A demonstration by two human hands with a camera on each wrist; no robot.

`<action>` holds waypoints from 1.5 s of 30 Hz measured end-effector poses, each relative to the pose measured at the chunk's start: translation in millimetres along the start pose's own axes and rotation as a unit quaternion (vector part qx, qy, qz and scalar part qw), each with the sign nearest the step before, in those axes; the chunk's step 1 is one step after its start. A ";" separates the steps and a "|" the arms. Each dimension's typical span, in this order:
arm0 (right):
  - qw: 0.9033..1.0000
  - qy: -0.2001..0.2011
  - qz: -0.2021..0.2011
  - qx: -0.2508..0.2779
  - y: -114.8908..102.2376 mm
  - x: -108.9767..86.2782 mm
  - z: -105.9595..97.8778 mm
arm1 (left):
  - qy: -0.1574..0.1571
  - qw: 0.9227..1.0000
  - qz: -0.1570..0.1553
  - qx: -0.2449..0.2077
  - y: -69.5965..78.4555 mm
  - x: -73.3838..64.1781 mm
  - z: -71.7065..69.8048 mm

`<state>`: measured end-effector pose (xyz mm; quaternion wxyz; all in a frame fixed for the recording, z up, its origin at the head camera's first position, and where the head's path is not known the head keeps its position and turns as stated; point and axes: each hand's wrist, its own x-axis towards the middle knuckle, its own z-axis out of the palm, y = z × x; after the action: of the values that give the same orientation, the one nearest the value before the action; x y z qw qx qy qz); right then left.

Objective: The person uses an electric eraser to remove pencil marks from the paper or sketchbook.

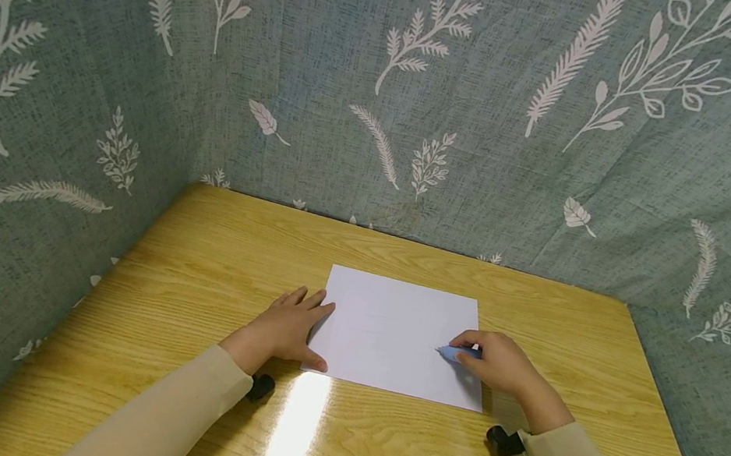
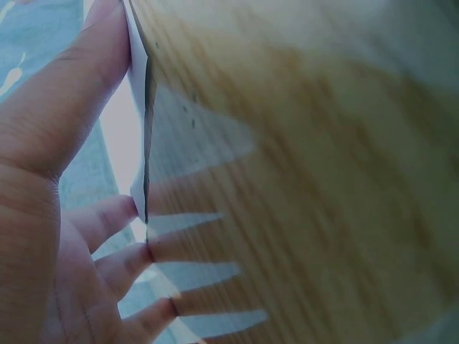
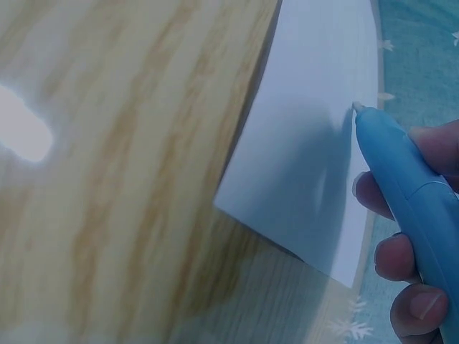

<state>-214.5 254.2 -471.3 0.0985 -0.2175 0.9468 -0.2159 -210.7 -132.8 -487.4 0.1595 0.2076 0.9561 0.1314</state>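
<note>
A white sheet of paper (image 1: 386, 326) lies on the wooden table. At its left edge rests my left hand (image 1: 285, 326), fingers spread, the thumb on the near left corner and a fingertip over the edge farther up. In the left wrist view the paper's edge (image 2: 140, 122) runs past the thumb and fingers (image 2: 115, 265). My right hand (image 1: 503, 363) grips a thick blue pen (image 3: 401, 165) over the sheet's right part. The pen's thin tip points left and is right at the paper's surface.
Around the sheet extends the yellow wood table (image 1: 389, 452), with a bright light reflection in front. Behind it and at both sides hangs a green-grey cloth (image 1: 328, 96) with white leaf patterns. A small black device (image 1: 504, 441) sits below each wrist.
</note>
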 end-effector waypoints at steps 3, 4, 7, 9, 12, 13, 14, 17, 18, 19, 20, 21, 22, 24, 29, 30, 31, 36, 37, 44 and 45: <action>1.000 0.000 -0.002 0.002 0.6 0.5 0.4 | 0.001 1.000 0.000 0.000 -0.3 0.0 0.5; 1.000 0.000 -0.002 0.002 0.8 0.7 0.6 | 0.001 1.000 -0.001 0.000 -0.4 0.1 0.6; 1.000 0.001 -0.004 0.002 1.4 1.2 1.2 | 0.001 1.000 0.000 0.000 -0.4 0.2 0.5; 1.000 0.001 -0.004 0.002 1.7 1.5 1.7 | 0.000 1.000 -0.001 0.002 -0.5 0.5 0.6; 1.000 0.001 -0.005 0.001 1.8 1.8 1.8 | -0.002 1.000 -0.003 0.003 -0.6 0.6 0.6; 1.000 0.001 -0.005 0.001 1.7 1.8 1.8 | -0.002 1.000 -0.003 0.004 -0.7 0.7 0.7; 1.000 0.001 -0.004 0.002 1.4 1.8 1.8 | -0.002 1.000 -0.003 0.003 -0.7 0.4 0.6; 1.000 0.002 -0.002 0.001 0.7 1.7 2.1 | -0.003 1.000 -0.003 0.002 0.0 -0.5 0.1; 1.000 0.002 -0.002 0.001 0.5 1.5 2.2 | -0.001 1.000 -0.001 0.001 0.0 -0.6 0.0; 1.000 0.003 -0.001 0.001 0.0 1.5 2.4 | -0.002 1.000 -0.003 0.002 0.3 -0.8 -0.4; 1.000 0.003 0.000 0.002 -0.1 1.5 2.7 | -0.003 1.000 -0.003 0.002 0.6 -1.0 -0.6; 1.000 0.004 -0.001 0.001 -0.1 1.4 2.8 | -0.005 1.000 -0.004 0.003 0.9 -1.0 -1.0; 1.000 0.003 -0.004 0.001 -0.1 1.3 2.8 | -0.004 1.000 -0.004 0.001 1.1 -1.1 -1.2; 1.000 0.004 -0.005 0.003 -0.3 1.2 2.7 | -0.005 1.000 -0.003 0.000 1.3 -1.0 -1.7; 1.000 0.003 -0.015 0.002 0.4 1.4 2.5 | -0.005 1.000 -0.003 0.004 1.5 -1.0 -2.0; 1.000 0.003 -0.015 0.002 0.2 1.3 2.4 | -0.004 1.000 -0.002 0.003 1.6 -1.2 -2.1; 1.000 0.003 -0.015 0.003 0.1 1.3 2.3 | -0.004 1.000 -0.003 0.002 1.8 -1.4 -2.2; 1.000 0.002 -0.006 0.003 -1.6 0.8 1.6 | -0.003 1.000 0.000 -0.002 1.5 -1.2 -1.7; 1.000 0.002 -0.005 0.004 -1.9 0.9 1.5 | -0.003 1.000 0.000 -0.001 1.3 -1.0 -1.6; 1.000 -0.001 -0.004 0.006 -1.5 2.0 0.5 | -0.007 1.000 0.000 -0.003 0.3 -0.2 -2.1; 1.000 -0.001 -0.004 0.005 -1.4 2.0 0.4 | -0.007 1.000 0.000 -0.004 0.4 -0.4 -2.2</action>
<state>-215.6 252.0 -471.2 0.1002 -0.2209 0.9446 -0.2211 -211.1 -133.0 -485.2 0.1670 0.2075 0.9545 0.1339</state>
